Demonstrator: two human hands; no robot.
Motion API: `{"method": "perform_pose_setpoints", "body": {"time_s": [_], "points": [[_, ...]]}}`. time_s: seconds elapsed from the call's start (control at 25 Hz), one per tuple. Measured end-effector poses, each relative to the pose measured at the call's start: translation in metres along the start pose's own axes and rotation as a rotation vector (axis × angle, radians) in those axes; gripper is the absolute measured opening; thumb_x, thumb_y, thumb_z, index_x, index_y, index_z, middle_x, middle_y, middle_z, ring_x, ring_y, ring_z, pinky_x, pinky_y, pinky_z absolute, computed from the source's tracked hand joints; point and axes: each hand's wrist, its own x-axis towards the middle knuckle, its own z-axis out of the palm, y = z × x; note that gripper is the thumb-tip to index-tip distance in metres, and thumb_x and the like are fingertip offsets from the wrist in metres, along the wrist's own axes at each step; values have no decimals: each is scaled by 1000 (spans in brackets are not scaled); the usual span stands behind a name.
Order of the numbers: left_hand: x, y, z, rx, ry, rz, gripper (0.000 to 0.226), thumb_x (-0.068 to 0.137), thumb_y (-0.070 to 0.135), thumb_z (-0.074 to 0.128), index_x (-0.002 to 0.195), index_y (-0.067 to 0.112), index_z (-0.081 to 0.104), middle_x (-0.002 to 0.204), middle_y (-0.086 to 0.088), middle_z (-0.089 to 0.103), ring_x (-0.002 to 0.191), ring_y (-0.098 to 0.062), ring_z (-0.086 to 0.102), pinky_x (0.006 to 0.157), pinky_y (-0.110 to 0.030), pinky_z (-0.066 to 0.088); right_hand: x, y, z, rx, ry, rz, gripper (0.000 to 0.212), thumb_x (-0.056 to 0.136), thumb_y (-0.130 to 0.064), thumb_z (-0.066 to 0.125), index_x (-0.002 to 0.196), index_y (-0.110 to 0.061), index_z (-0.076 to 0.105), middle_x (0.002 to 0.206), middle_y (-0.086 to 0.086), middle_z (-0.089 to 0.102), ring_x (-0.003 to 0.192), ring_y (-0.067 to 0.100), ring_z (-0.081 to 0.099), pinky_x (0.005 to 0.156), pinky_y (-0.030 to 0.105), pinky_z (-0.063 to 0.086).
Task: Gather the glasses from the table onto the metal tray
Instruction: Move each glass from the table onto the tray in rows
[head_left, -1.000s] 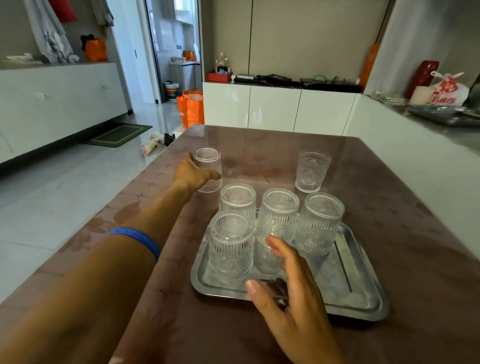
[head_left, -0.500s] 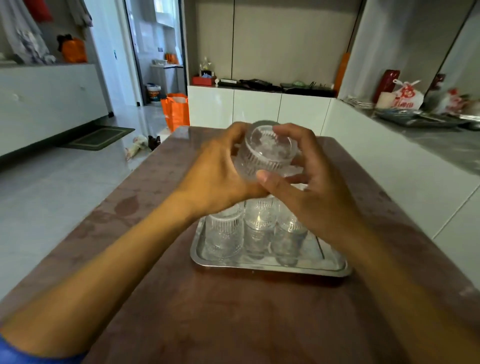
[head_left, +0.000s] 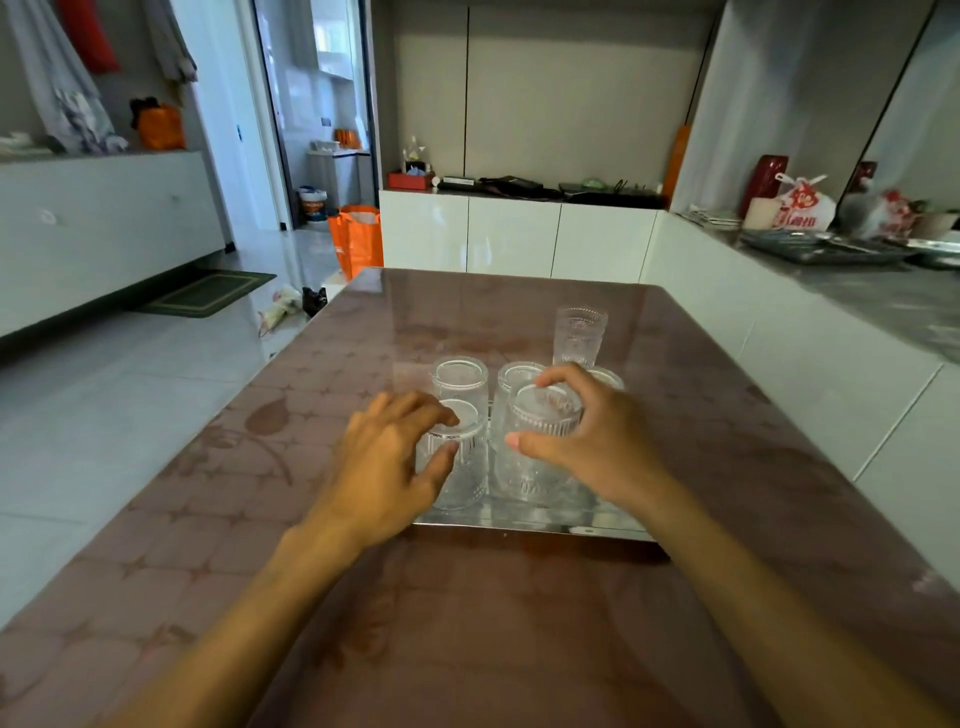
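Note:
A metal tray (head_left: 535, 524) lies on the brown table (head_left: 467, 623) and carries several ribbed clear glasses standing upside down. My right hand (head_left: 587, 431) curls around the front middle glass (head_left: 540, 452), which stands on the tray; the thumb is on its near side and the fingers are over its base. My left hand (head_left: 384, 462) is spread beside the front left glass (head_left: 465, 467), with fingertips resting on it. Behind these stand the back left glass (head_left: 460, 375) and two more, partly hidden. One upright glass (head_left: 580, 335) stands on the table just beyond the tray.
White cabinets with a cluttered grey counter (head_left: 857, 280) run along the table's right side. Left of the table is open tiled floor, with an orange bag (head_left: 358, 239) near its far corner. The table surface in front of the tray is bare.
The glass that both hands held up in the air has come down onto the tray's front row. My left hand has let go of it and moved to the front left glass.

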Motion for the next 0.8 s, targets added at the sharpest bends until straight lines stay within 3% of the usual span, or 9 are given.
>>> {"method": "perform_pose_setpoints", "body": {"time_s": [0.12, 0.32, 0.44, 0.52, 0.6, 0.72, 0.8], "points": [[0, -5, 5, -4, 15, 61, 26, 86, 32, 63, 105, 17, 71, 108, 1, 70, 98, -28, 62, 83, -49, 51, -5, 13, 22, -48, 16, -11, 56, 60, -63, 77, 105, -44, 51, 96, -28, 54, 82, -3, 54, 65, 7, 31], [0, -8, 7, -16, 7, 70, 28, 84, 30, 65, 108, 16, 70, 111, 1, 68, 102, -25, 59, 86, -46, 51, -6, 27, 33, -20, 28, -67, 58, 63, -63, 76, 109, -42, 49, 114, -16, 60, 94, 8, 58, 70, 23, 45], [-1, -6, 7, -13, 1, 74, 29, 85, 33, 63, 109, 16, 69, 111, 1, 67, 103, -23, 58, 88, -43, 50, -11, 28, 34, -16, 3, -93, 61, 66, -60, 77, 115, -41, 46, 120, -14, 58, 99, 9, 57, 72, 24, 44], [-2, -6, 5, -54, 8, 52, 32, 88, 41, 59, 109, 19, 68, 112, 4, 66, 106, -18, 57, 92, -35, 47, -16, 28, 33, 1, 27, -106, 59, 71, -64, 70, 120, -39, 48, 123, -16, 56, 102, 6, 55, 75, 24, 45], [6, -8, 0, -135, 24, -16, 35, 91, 46, 54, 112, 20, 67, 115, 6, 64, 111, -14, 55, 95, -26, 43, -13, 29, 25, 39, 161, -108, 52, 78, -66, 60, 120, -35, 51, 120, -16, 58, 98, 5, 57, 72, 23, 48], [42, -13, -2, -199, 18, -85, 38, 93, 45, 51, 115, 18, 67, 120, 1, 66, 116, -19, 58, 100, -35, 46, 20, 36, -3, 53, 359, -82, 35, 92, -56, 51, 114, -30, 56, 110, -15, 61, 83, 0, 58, 62, 20, 48], [71, -13, 3, -221, -5, -122, 36, 95, 43, 52, 117, 20, 68, 123, -1, 67, 116, -20, 59, 95, -36, 47, 60, 51, -23, -19, 391, -53, 24, 95, -42, 51, 110, -26, 60, 98, -12, 64, 74, 0, 59, 57, 21, 45]]}}
